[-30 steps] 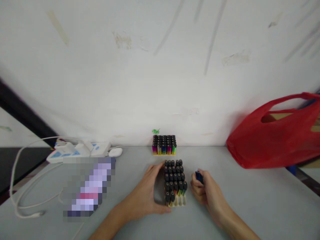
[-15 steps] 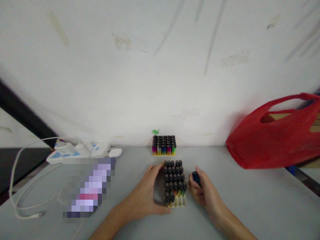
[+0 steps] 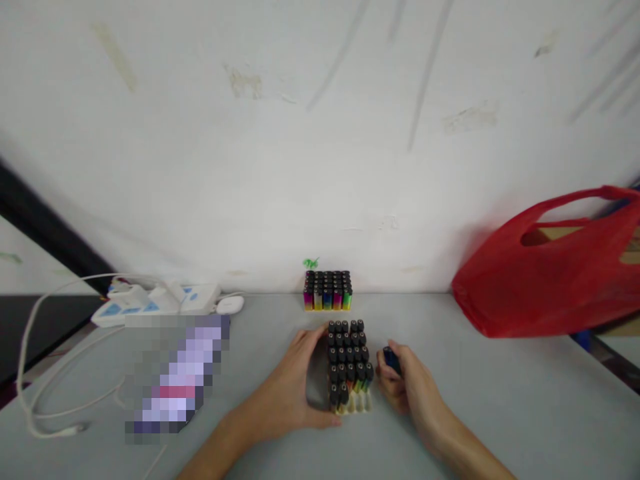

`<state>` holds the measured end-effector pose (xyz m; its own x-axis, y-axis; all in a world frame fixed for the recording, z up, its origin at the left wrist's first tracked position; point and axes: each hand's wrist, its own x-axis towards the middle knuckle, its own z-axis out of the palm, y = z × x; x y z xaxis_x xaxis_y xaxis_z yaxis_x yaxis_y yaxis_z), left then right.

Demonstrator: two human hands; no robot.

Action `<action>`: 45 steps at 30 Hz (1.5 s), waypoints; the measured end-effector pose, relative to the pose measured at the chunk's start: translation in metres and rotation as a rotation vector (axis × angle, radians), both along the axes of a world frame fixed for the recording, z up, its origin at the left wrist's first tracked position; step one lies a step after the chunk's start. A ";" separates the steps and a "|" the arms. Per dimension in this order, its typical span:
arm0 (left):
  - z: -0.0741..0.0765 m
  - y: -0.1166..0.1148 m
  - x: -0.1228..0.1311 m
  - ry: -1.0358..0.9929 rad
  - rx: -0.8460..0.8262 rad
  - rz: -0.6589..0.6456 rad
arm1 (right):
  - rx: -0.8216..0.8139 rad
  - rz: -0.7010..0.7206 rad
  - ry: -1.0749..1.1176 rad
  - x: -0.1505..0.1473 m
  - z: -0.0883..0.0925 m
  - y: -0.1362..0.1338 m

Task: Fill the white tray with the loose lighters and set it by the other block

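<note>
Resting nearest the wearer, the left hand (image 3: 293,390) cups the left side of a tray of lighters (image 3: 349,367), fingers curled against it and thumb along its near corner. The tray stands between the two hands, its long axis running away from the wearer; black caps upright, the near row showing pale empty slots. Just right of the tray, the right hand (image 3: 407,387) pinches a single dark blue lighter (image 3: 391,359), held roughly upright, close beside the tray's right edge and apart from it; this hand is the nearer to the open slots on the near right. Beyond both hands, a second full tray (image 3: 327,290) sits against the wall (image 3: 320,167). Far left: power strip (image 3: 155,303). Far right: red bag (image 3: 550,273).
</note>
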<state>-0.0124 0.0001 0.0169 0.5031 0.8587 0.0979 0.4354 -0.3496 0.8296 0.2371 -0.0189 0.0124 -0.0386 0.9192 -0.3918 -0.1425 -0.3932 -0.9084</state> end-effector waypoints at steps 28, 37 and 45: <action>-0.001 0.001 0.000 -0.006 0.018 -0.011 | 0.413 -0.132 -0.146 0.008 0.010 0.004; -0.003 0.000 -0.001 -0.009 0.016 -0.010 | 0.487 -0.130 -0.195 0.011 0.018 0.007; -0.004 0.002 0.000 -0.024 0.029 -0.026 | 0.450 -0.170 -0.229 0.015 0.016 0.008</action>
<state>-0.0126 0.0020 0.0131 0.5222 0.8422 0.1346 0.4065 -0.3845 0.8288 0.2524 -0.0106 0.0285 0.1659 0.9842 0.0621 0.0514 0.0542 -0.9972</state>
